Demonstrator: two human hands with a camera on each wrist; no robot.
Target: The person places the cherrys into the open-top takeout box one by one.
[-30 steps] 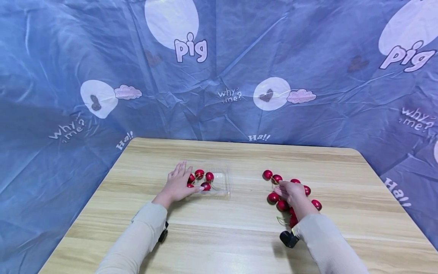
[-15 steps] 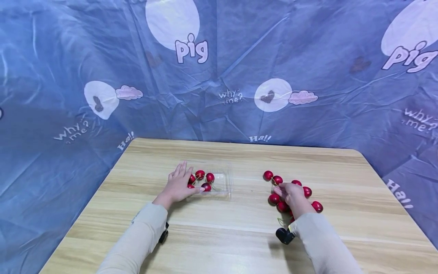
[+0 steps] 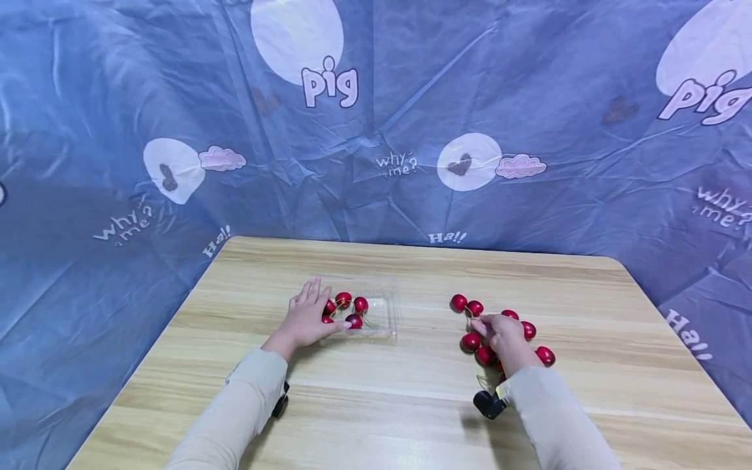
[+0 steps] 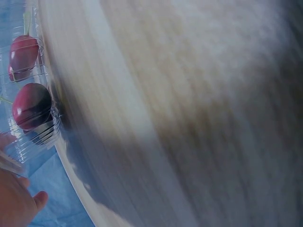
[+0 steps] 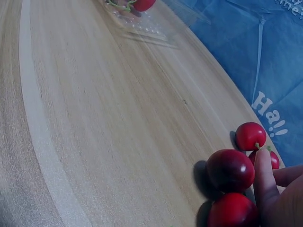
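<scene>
My left hand point(image 3: 302, 320) rests over the left end of a clear plastic box point(image 3: 384, 313), fingers extended toward its far side and thumb along its front edge. Several red cherries point(image 3: 360, 305) with green stems lie inside; the left wrist view shows a dark red cherry point(image 4: 32, 106) through the wall. On the right, my right hand point(image 3: 505, 336) reaches down among loose cherries point(image 3: 470, 342), thumb and fingers brought together at the stem of a cherry point(image 5: 250, 136) in the far pair. Its palm and wrist hide some of the pile.
Beyond the wooden table point(image 3: 376, 405) hangs a blue printed cloth point(image 3: 364, 196), close behind its far edge. Bare wood lies between the box and the loose cherries. A single cherry point(image 3: 545, 356) sits right of my right wrist. A black wrist camera point(image 3: 489, 405) hangs under the right sleeve.
Over the last second the right wrist has shifted slightly left, its fingertips staying among the cherries. The far pair of cherries has moved very slightly. My left hand and the box hold still.
</scene>
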